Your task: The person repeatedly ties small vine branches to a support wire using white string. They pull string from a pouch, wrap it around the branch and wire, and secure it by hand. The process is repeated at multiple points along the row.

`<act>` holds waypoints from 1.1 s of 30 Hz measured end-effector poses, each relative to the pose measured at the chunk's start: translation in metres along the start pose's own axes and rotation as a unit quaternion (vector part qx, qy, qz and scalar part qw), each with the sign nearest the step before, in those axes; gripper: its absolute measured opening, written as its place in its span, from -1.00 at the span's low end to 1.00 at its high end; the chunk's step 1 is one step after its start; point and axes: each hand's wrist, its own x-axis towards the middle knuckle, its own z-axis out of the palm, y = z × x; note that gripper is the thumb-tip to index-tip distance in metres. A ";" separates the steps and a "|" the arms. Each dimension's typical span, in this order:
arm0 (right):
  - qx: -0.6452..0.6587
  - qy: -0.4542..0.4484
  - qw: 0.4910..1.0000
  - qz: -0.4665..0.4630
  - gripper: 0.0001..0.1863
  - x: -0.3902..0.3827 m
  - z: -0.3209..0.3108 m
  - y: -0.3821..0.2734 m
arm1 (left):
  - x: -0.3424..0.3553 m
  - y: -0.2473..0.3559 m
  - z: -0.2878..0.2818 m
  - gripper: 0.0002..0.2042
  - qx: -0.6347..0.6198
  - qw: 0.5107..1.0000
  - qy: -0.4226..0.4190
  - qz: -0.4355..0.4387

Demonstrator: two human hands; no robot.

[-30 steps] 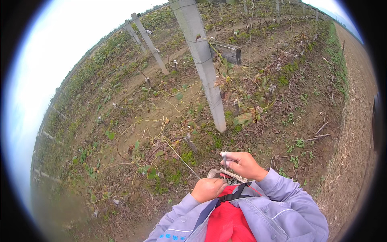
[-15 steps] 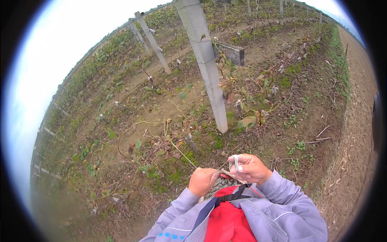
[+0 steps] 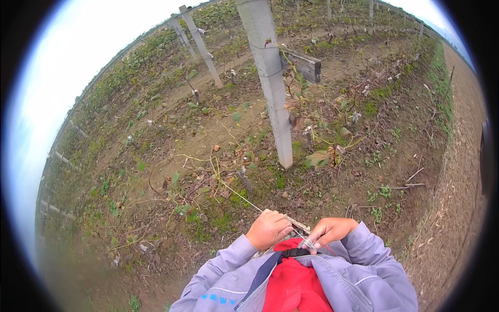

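My left hand [image 3: 268,229] is closed in front of my chest, its fingers wrapped round a thin pale string [image 3: 240,196]. The string runs taut up and left from that hand toward the low vines. A short brown stick [image 3: 298,224] sticks out past the left fingers toward the right hand; whether they grip it too, I cannot tell. Beside it, my right hand [image 3: 332,231] is closed, fingers pointing down, pinching a small looped bundle of the same string [image 3: 310,244]. A stretch of string spans the gap between both hands.
A grey concrete post [image 3: 273,88] stands just ahead, with a weathered wooden board [image 3: 304,65] beside it. Thinner posts [image 3: 202,49] lean farther back among vines. Dry leaves and twigs litter the soil. A bare dirt track [image 3: 447,208] runs along the right.
My right hand has turned downward and lowered, bringing the string loops down from its raised fingers. My left hand has shifted slightly up and right, and more of the stick shows.
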 end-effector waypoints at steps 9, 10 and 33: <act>0.292 0.400 0.829 -0.259 -0.55 0.014 -0.007 -0.004 | 0.019 0.019 0.028 -0.80 -0.047 0.995 0.026 -0.083; 0.174 0.454 0.842 -0.234 -0.57 0.013 -0.011 -0.003 | 0.024 0.024 0.029 -0.84 -0.016 0.998 0.006 -0.060; 0.433 0.237 0.854 -0.165 -0.59 0.078 -0.026 0.027 | 0.004 -0.010 0.033 -0.86 0.045 0.977 0.122 -0.168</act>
